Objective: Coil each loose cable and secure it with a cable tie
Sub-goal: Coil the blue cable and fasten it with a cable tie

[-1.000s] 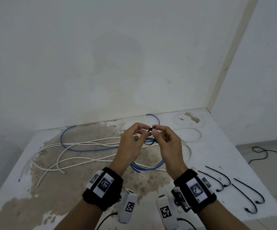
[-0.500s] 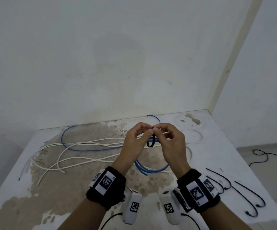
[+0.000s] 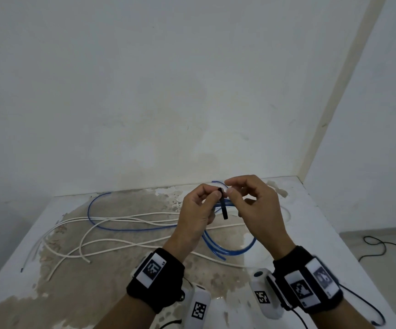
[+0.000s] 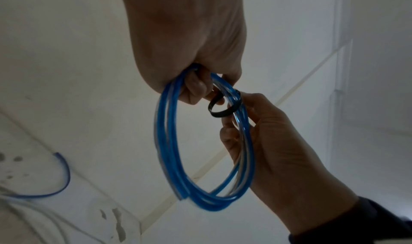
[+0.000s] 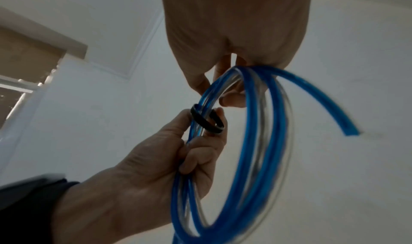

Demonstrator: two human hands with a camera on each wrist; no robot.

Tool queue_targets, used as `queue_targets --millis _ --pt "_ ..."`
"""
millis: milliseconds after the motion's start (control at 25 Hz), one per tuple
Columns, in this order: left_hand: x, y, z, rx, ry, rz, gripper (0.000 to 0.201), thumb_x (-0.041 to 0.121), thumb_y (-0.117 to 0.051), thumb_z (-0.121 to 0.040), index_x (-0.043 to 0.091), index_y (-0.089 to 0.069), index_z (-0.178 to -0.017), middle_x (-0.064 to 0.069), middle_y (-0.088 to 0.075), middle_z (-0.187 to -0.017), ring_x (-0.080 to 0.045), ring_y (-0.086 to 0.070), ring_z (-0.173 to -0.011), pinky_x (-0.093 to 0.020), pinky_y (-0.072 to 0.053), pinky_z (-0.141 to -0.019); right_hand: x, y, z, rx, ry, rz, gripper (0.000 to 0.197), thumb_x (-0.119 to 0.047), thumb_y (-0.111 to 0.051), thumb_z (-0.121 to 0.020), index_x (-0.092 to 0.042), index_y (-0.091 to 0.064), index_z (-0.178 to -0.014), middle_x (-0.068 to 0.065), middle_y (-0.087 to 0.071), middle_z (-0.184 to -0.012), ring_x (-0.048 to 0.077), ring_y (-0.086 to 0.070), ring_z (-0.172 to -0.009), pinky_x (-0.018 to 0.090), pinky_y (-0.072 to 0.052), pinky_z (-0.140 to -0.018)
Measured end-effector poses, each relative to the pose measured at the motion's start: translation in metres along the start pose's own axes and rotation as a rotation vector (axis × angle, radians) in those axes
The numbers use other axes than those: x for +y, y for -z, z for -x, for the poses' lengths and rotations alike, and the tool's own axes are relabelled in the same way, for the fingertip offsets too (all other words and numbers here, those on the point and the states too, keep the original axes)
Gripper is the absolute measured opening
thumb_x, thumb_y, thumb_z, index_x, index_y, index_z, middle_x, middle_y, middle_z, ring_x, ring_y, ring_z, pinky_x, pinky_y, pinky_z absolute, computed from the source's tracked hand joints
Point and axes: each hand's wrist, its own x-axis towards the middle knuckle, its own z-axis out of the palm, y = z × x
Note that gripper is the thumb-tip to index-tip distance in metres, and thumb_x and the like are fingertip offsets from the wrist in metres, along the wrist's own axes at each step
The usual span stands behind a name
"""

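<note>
Both my hands are raised over the table (image 3: 311,222), close together. A blue cable coil (image 3: 230,245) of several turns hangs beneath them, also plain in the wrist views (image 4: 169,142) (image 5: 256,142). A black cable tie (image 3: 224,208) loops around one side of the coil (image 4: 223,109) (image 5: 207,121). My left hand (image 3: 212,194) curls its lower fingers round the coil while thumb and forefinger pinch the tie. My right hand (image 3: 229,189) pinches the tie's top and its other fingers hook the coil strands. The rest of the blue cable (image 3: 97,210) trails loose across the table.
Several loose white cables (image 3: 111,243) sprawl over the stained left half of the table. A spare black tie (image 3: 379,314) lies at the front right edge. A black cord (image 3: 379,245) runs on the floor to the right. Walls close the back and right.
Both hands have lifted slightly and moved away from me with the coil. The tie, seen earlier as a small loop under the fingertips, now hangs as a dark strip between the hands.
</note>
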Motion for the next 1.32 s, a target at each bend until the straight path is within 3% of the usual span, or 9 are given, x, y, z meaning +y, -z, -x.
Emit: queue_targets --millis 280,440,560,760,880,1040,1120,1200,1320 --pt "0.002 -0.001 0.002 -0.073 0.002 -0.033 0.018 0.007 -0.052 -0.098 0.008 -0.061 -0.083 0.009 -0.052 -0.051 -0.009 -0.024 -0.041 -0.024 -0.020 -0.042 0.000 0.008 -0.009 -0.136 0.103 0.190 0.014 -0.013 -0.069 -0.090 -0.026 -0.069 -0.086 -0.013 -0.064 -0.085 0.010 -0.062 -0.079 0.017 -0.047 -0.060" --pt "0.003 -0.005 -0.001 -0.126 -0.018 -0.157 0.019 0.005 -0.052 -0.097 0.009 -0.059 -0.079 0.010 -0.055 -0.053 -0.007 -0.028 -0.039 -0.021 -0.024 -0.041 -0.009 0.014 -0.018 -0.140 0.153 0.246 0.015 -0.010 -0.059 -0.096 -0.022 -0.059 -0.088 -0.008 -0.060 -0.088 0.007 -0.058 -0.081 0.018 -0.046 -0.070" --pt "-0.002 -0.014 0.002 -0.187 0.020 -0.192 0.021 0.003 -0.050 -0.097 0.007 -0.058 -0.078 0.009 -0.059 -0.056 -0.005 -0.030 -0.036 -0.017 -0.027 -0.039 -0.009 0.024 -0.038 -0.027 0.072 0.132 0.012 -0.009 -0.054 -0.098 -0.017 -0.057 -0.090 -0.003 -0.062 -0.091 0.013 -0.060 -0.084 0.030 -0.048 -0.063" --pt "-0.006 -0.025 0.006 -0.173 0.149 -0.145 0.024 0.006 -0.048 -0.098 0.008 -0.056 -0.075 0.010 -0.049 -0.043 -0.005 -0.023 -0.035 -0.018 -0.021 -0.039 -0.011 0.031 -0.036 -0.052 -0.113 -0.005 0.008 -0.015 -0.055 -0.101 -0.014 -0.062 -0.099 -0.003 -0.064 -0.094 0.011 -0.064 -0.076 0.029 -0.049 -0.049" --pt "-0.011 -0.023 0.003 -0.092 0.210 -0.088 0.024 0.011 -0.049 -0.098 0.008 -0.055 -0.075 0.008 -0.037 -0.046 -0.008 -0.019 -0.038 -0.020 -0.017 -0.040 -0.004 0.036 -0.020 -0.144 -0.145 0.027 0.013 -0.024 -0.059 -0.099 -0.019 -0.064 -0.109 -0.002 -0.066 -0.097 0.014 -0.068 -0.081 0.027 -0.054 -0.056" --pt "-0.012 -0.022 -0.002 -0.053 0.249 -0.116 0.024 0.016 -0.052 -0.096 0.012 -0.053 -0.073 -0.001 -0.026 -0.054 -0.011 -0.019 -0.043 -0.022 -0.017 -0.042 0.009 0.030 -0.003 -0.172 -0.114 0.143 0.010 -0.018 -0.064 -0.095 -0.019 -0.070 -0.088 -0.008 -0.070 -0.079 0.020 -0.066 -0.076 0.030 -0.056 -0.050" --pt "-0.010 -0.024 0.000 -0.084 0.259 -0.174 0.026 0.019 -0.053 -0.096 0.014 -0.053 -0.071 0.001 -0.028 -0.051 -0.011 -0.020 -0.043 -0.023 -0.017 -0.043 0.011 0.031 -0.004 -0.151 -0.110 0.136 0.012 -0.015 -0.066 -0.094 -0.017 -0.069 -0.083 -0.008 -0.069 -0.073 0.017 -0.066 -0.070 0.032 -0.058 -0.052" --pt "-0.009 -0.026 0.003 -0.111 0.262 -0.220 0.024 0.021 -0.053 -0.096 0.012 -0.056 -0.073 0.005 -0.030 -0.047 -0.010 -0.021 -0.041 -0.023 -0.019 -0.043 0.010 0.034 -0.006 -0.166 -0.081 0.163 0.012 -0.015 -0.066 -0.094 -0.015 -0.068 -0.082 -0.007 -0.068 -0.070 0.009 -0.066 -0.064 0.021 -0.053 -0.056" --pt "-0.004 -0.029 0.004 -0.139 0.224 -0.255 0.022 0.019 -0.053 -0.096 0.010 -0.055 -0.075 0.011 -0.034 -0.042 -0.006 -0.024 -0.038 -0.021 -0.022 -0.042 0.011 0.035 -0.007 -0.140 -0.131 0.094 0.015 -0.014 -0.065 -0.095 -0.012 -0.064 -0.080 0.002 -0.067 -0.068 0.019 -0.064 -0.061 0.025 -0.049 -0.056"
